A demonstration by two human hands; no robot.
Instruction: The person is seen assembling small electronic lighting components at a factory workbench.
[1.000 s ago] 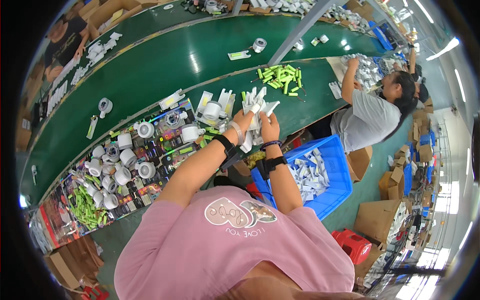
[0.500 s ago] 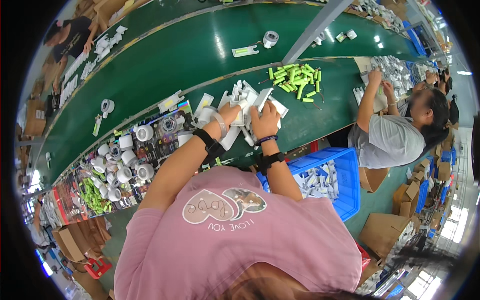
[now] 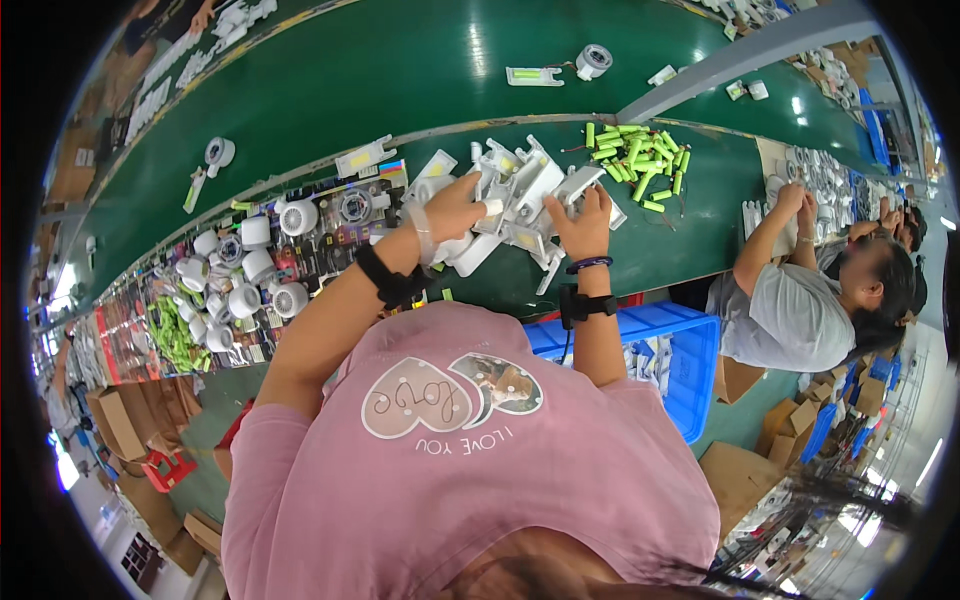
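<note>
My left hand (image 3: 458, 208) is closed on a white plastic part in the heap of white plastic housings (image 3: 520, 200) on the green bench (image 3: 420, 70). My right hand (image 3: 585, 222) rests on the same heap with fingers spread over a flat white housing (image 3: 578, 183). Both wrists wear dark bands. Beyond my right hand lies a loose pile of green cylindrical battery cells (image 3: 635, 160).
Round white fan-like parts (image 3: 250, 270) and coloured cards cover the bench to my left. A blue crate (image 3: 665, 350) of white parts stands under the bench. A seated person in a grey shirt (image 3: 800, 310) works at the right. Cardboard boxes (image 3: 740, 480) stand on the floor.
The view tilted and came closer to the bench. My hands dropped from holding white parts up to lying on the heap, the right one spreading over a flat housing.
</note>
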